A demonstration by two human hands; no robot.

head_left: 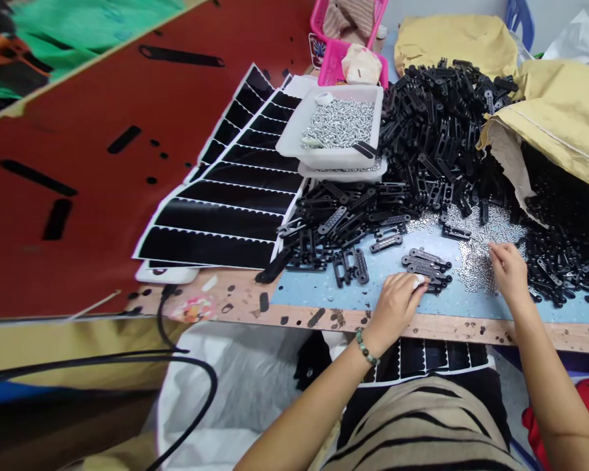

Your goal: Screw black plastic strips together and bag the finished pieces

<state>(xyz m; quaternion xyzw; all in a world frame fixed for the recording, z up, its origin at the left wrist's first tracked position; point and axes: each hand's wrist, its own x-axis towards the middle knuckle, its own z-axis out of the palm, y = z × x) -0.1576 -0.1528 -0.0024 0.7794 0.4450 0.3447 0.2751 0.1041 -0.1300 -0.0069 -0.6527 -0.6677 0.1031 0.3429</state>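
Observation:
My left hand [397, 301] rests on the light blue table surface [324, 291], fingers curled against a small stack of black plastic brackets [428, 265]; a white tape shows on one fingertip. My right hand [508, 271] reaches into a scatter of small silver screws [476, 252], fingertips pinched together among them. A big heap of black brackets [436, 137] fills the table behind both hands.
A white tray of screws [341, 124] stands on a second tray. Sheets of black adhesive strips [235, 196] lie at left. Yellow sacks [559, 111] spill brackets at right. Pink baskets [346, 39] sit at the back. A black cable [177, 366] hangs below the wooden table edge.

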